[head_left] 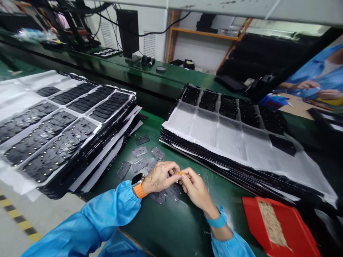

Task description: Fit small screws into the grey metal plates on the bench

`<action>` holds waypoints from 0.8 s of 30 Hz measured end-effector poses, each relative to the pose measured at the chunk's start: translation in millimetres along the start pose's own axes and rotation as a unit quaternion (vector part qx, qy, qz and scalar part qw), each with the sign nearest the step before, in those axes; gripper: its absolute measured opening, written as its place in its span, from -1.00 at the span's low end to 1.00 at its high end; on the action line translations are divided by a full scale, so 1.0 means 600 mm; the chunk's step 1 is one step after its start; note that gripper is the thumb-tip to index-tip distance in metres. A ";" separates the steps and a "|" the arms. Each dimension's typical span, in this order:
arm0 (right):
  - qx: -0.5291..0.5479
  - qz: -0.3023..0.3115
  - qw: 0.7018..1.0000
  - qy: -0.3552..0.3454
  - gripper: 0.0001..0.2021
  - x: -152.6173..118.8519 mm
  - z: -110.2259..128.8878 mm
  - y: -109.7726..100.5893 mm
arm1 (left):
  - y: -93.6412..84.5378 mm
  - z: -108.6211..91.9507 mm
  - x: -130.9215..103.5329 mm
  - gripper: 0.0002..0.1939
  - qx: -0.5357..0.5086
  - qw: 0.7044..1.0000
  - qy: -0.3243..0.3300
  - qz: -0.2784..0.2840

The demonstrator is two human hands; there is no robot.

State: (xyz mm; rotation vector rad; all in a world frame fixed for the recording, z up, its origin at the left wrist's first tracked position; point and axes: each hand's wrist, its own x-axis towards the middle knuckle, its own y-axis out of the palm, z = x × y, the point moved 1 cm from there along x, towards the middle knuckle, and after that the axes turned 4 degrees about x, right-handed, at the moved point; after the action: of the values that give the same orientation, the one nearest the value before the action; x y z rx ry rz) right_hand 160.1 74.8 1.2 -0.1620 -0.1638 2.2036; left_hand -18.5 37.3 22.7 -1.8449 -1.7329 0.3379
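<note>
My left hand [161,175], with a watch on an orange band at its wrist, meets my right hand [193,185] over the green table [171,228]. Between their fingertips is a small orange-yellow piece [180,173]; both hands pinch around it. A blue band circles my right wrist. Beneath and left of the hands lie several flat dark grey plates [139,164], some partly hidden by the fingers.
A stack of trays with dark plates [72,137] stands at the left, another tray stack [214,123] at the right. A red scoop-like bin [292,225] holds small tan pieces. Behind are a monitor [128,34] and, at the far right, a person's hands [308,85].
</note>
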 end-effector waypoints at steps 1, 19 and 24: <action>-0.014 0.001 1.000 -0.006 -0.62 -0.002 -0.001 -0.001 | -0.002 -0.001 0.000 -0.84 -0.014 1.000 -0.006 0.005; 0.081 -0.044 0.992 0.082 -0.52 -0.015 0.002 0.021 | 0.009 -0.001 -0.012 -0.85 0.037 0.998 0.042 0.026; 0.081 -0.006 0.990 0.116 -0.53 -0.019 0.001 0.017 | -0.002 0.008 -0.008 -0.89 0.023 0.995 0.073 0.069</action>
State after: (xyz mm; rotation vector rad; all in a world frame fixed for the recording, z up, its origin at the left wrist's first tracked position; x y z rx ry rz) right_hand 158.6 59.7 0.4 -0.3242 0.1427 2.1553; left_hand -22.7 33.6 18.5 -1.9109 -1.4926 0.2878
